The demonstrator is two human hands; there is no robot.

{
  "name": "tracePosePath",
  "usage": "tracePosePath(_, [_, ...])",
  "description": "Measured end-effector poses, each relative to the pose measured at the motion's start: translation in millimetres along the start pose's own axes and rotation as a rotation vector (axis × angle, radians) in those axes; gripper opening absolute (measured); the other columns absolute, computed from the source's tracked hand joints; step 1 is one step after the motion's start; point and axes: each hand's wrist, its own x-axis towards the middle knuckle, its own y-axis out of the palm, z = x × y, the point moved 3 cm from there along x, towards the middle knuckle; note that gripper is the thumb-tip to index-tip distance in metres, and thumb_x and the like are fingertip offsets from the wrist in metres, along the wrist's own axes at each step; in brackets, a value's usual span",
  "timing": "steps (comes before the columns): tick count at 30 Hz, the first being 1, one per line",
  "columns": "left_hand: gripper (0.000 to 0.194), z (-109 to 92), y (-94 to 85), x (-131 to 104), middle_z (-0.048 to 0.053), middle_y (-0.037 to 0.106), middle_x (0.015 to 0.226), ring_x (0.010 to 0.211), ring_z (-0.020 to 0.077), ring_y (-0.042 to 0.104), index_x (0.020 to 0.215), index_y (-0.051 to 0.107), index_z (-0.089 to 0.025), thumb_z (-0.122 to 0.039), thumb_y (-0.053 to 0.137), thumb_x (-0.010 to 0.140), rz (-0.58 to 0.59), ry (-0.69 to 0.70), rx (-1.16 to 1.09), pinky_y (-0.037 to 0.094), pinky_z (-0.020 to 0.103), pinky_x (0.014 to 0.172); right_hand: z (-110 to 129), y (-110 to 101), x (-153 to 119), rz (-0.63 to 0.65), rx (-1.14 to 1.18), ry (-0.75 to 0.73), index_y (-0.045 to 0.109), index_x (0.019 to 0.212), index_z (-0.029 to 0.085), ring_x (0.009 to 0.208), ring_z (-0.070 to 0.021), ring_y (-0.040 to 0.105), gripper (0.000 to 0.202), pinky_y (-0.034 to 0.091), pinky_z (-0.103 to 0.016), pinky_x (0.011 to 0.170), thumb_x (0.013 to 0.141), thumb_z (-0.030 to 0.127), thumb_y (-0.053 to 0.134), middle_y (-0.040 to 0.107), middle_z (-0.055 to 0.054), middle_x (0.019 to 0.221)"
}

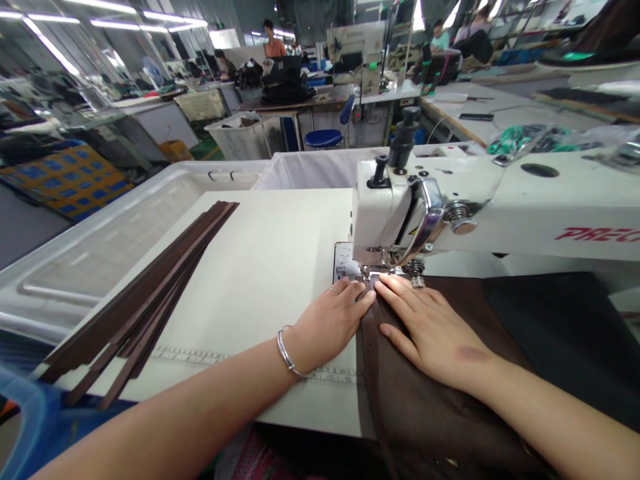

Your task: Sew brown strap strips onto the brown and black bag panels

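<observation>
Under the presser foot of a white sewing machine (480, 200) lies a brown leather-like panel (425, 407), with a narrow brown strip (371, 367) running along its left edge. My left hand (323, 327), wearing a bracelet and a ring, has its thumb and curled fingers closed on the strip just in front of the foot. Flat on the panel, right of the strip, rests my right hand (430, 327) with fingers stretched out and thumb apart. Its fingertips are close to the foot. The needle's tip cannot be made out.
Several loose brown strips (165, 293) lie in a bundle on the pale tabletop (260, 247). A printed ruler scale (195, 355) crosses its front. Black material (555, 327) lies at right. Behind stand a white tub (100, 247), a lined bin (310, 170) and a blue stool (325, 138).
</observation>
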Motion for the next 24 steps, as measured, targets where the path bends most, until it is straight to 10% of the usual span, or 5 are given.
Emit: tracePosePath(24, [0.037,0,-0.3,-1,0.011,0.047,0.124,0.119,0.0245,0.043,0.13,0.044,-0.01,-0.017,0.039,0.095,-0.01,0.012,0.003,0.037,0.04,0.109,-2,-11,9,0.042,0.039,-0.015,0.031,0.144,0.018,0.13,-0.0285,0.037,0.062,0.033,-0.046,0.103,0.093,0.051,0.04,0.04,-0.011,0.144])
